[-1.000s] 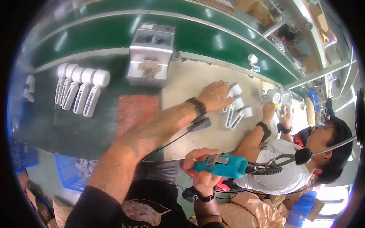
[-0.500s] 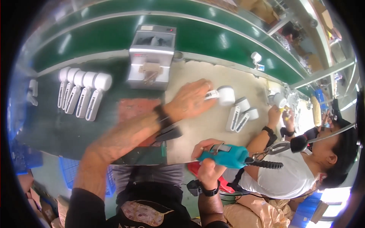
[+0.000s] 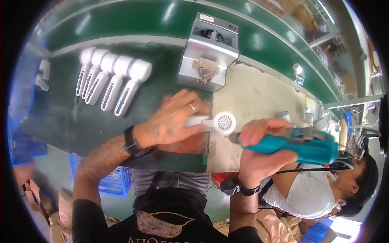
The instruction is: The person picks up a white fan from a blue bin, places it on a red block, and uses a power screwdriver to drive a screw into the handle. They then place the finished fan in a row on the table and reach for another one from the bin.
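Note:
My left hand (image 3: 172,117) is closed around the handle of a white handheld fan (image 3: 224,122), which lies sideways over the red patch of the bench. Its round slotted grille faces up and points right. In my right hand (image 3: 263,148) is a teal electric screwdriver (image 3: 308,149), held level, its bit end aimed left toward the fan's head. Whether the tip touches the fan cannot be made out. Behind them stands a silver screw feeder (image 3: 208,52). To the left, several white handheld fans (image 3: 130,87) lie in a row on the green mat.
Another white piece (image 3: 283,116) sits partly hidden behind my right hand. A co-worker in a white shirt (image 3: 306,190) sits close on the right. A blue crate (image 3: 113,182) is below the bench's front edge. More white pieces (image 3: 43,75) lie at the far left.
My left hand has brought a fan leftward from the group on the right. My right hand has raised the screwdriver and turned its bit end left. The view has shifted.

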A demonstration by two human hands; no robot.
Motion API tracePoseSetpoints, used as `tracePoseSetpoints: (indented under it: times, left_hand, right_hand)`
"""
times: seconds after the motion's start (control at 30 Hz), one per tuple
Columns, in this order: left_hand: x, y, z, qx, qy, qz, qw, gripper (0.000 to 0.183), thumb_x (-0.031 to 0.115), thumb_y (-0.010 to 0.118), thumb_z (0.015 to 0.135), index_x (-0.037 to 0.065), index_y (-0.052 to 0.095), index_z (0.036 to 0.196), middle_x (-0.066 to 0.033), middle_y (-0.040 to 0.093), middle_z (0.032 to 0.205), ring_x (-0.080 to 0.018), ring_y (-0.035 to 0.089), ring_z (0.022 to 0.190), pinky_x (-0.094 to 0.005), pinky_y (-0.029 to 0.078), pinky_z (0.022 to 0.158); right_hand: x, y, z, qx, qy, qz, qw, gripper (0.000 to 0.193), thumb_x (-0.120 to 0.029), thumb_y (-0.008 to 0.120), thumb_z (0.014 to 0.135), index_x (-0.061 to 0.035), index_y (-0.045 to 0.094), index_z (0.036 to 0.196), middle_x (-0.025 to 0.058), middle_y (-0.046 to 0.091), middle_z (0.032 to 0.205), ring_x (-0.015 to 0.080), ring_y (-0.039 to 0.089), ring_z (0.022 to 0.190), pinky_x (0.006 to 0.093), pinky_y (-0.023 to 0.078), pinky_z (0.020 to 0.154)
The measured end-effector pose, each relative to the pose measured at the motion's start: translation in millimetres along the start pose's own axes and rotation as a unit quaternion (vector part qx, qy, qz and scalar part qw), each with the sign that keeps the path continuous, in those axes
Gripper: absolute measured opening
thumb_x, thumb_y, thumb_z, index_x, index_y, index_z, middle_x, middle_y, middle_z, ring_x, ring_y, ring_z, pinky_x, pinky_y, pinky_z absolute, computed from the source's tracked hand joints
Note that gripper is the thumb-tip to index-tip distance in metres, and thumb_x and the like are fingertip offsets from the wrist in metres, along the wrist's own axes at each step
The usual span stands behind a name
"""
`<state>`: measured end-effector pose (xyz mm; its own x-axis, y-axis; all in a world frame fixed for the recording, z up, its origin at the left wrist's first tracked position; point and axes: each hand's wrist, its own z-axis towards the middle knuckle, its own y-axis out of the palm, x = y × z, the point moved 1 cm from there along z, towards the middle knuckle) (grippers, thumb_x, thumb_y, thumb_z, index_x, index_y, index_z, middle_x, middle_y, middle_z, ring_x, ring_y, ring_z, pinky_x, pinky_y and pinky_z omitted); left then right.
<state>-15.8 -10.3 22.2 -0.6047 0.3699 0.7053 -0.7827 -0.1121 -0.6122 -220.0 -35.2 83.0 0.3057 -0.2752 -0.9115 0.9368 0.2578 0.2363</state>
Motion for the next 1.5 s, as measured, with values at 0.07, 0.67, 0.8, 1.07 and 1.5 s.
tracePoseSetpoints:
  times: [0.07,0.67,0.8,1.07,1.5]
  left_hand:
    - [-7.3,-2.7,-1.9,-0.012,0.030,0.010,0.999,0.030,0.023,0.080,0.079,0.007,0.070,0.102,-0.0077,0.064,0.100,-0.0286,0.059,0.097,-0.0392,0.048,0.086]
    - [-17.0,3.8,-20.1,0.013,0.086,-0.010,0.996,0.038,0.024,0.075,0.082,0.008,0.066,0.115,-0.0101,0.062,0.109,-0.0319,0.057,0.105,-0.0437,0.047,0.096]
    - [-21.1,5.2,-21.5,0.030,0.082,0.004,0.996,0.040,0.022,0.077,0.079,0.008,0.066,0.114,-0.0101,0.062,0.106,-0.0318,0.059,0.101,-0.0425,0.050,0.090]
    - [-17.1,6.1,-16.3,0.041,0.082,-0.012,0.996,0.040,0.018,0.079,0.075,0.008,0.066,0.112,-0.0096,0.064,0.104,-0.0320,0.061,0.095,-0.0422,0.052,0.084]
    - [-15.6,10.1,-15.4,0.011,0.079,-0.001,0.997,0.038,0.016,0.078,0.078,0.007,0.064,0.113,-0.0104,0.063,0.109,-0.0333,0.059,0.100,-0.0435,0.048,0.087]
  right_hand:
    - [-0.1,15.5,23.6,-0.027,-0.049,0.070,0.996,0.083,-0.078,0.046,0.089,0.0002,0.055,0.114,0.0079,0.054,0.070,0.0194,0.050,0.060,0.0331,0.042,0.059]
    - [72.9,77.9,98.5,-0.086,-0.092,-0.153,0.980,0.037,-0.034,0.045,0.106,0.0004,0.057,0.104,0.0057,0.060,0.070,0.0139,0.058,0.064,0.0274,0.044,0.058]
    - [50.8,72.3,72.2,-0.074,-0.045,-0.172,0.981,0.043,-0.041,0.051,0.104,0.0020,0.056,0.104,0.0069,0.057,0.068,0.0165,0.057,0.063,0.0293,0.044,0.058]
    - [38.3,35.0,33.9,-0.069,-0.017,-0.105,0.992,0.068,-0.060,0.060,0.093,0.0060,0.051,0.111,0.0098,0.056,0.070,0.0198,0.056,0.061,0.0318,0.045,0.057]
    - [55.4,27.7,29.8,-0.086,-0.022,-0.072,0.993,0.055,-0.053,0.056,0.098,0.0022,0.049,0.102,0.0104,0.054,0.069,0.0205,0.054,0.061,0.0341,0.046,0.056]
